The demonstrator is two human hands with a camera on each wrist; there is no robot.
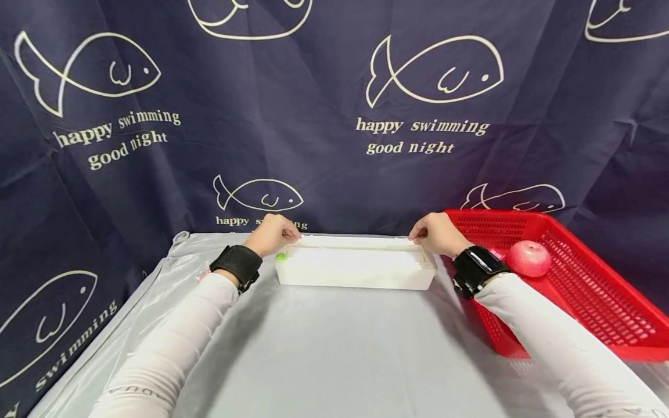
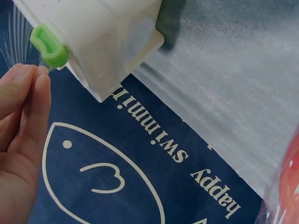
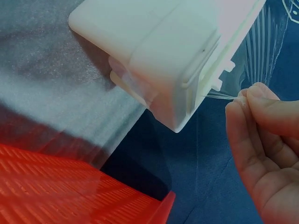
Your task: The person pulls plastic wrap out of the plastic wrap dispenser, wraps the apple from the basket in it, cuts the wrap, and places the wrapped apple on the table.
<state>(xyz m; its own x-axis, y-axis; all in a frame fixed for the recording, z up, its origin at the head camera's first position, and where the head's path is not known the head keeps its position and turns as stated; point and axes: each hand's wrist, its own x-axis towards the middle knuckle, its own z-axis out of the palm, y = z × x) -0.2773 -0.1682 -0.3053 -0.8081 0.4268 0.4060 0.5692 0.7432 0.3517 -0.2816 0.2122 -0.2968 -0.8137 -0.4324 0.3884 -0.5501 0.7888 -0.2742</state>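
Observation:
A long white cling film dispenser (image 1: 355, 268) lies across the far part of the table, a green slide cutter (image 2: 49, 46) at its left end. My left hand (image 1: 273, 235) is by the dispenser's left back corner, pinching one corner of the clear cling film (image 2: 16, 35) between thumb and fingertips. At the opposite end, my right hand (image 1: 439, 234) pinches the other corner of the film (image 3: 264, 44), which gathers into folds at the fingertips. The film stretches between both hands along the dispenser's back edge and is hardly visible from the head view.
On the right stands a red perforated basket (image 1: 601, 284) with a pinkish-red round fruit (image 1: 529, 258) in it. A red, plastic-wrapped round thing (image 2: 289, 177) shows at the left wrist view's edge. Behind the table hangs a dark blue fish-print curtain (image 1: 334, 116).

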